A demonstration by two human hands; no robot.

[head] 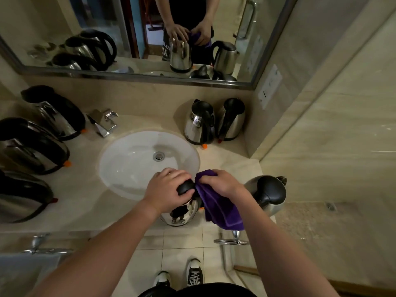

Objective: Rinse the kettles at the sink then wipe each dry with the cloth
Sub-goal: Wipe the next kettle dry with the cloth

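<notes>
One kettle point(182, 213) at the sink's point(120, 159) five o'clock, near the bench point(81, 202) edge. Left hand point(169, 187) clamped over the lid, probably steadying. Right hand point(220, 183) gripping the cloth point(220, 211), pressed at the kettle's three o'clock side for drying.

Kettles point(32, 144) crowd both sides; sink point(128, 159) lies open.

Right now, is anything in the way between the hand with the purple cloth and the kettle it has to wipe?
Nothing visible is in the way. The right hand grips the purple cloth right beside the kettle, at its handle side. The left hand grips the kettle's black top. Another kettle stands on the far side, behind the right wrist.
</notes>
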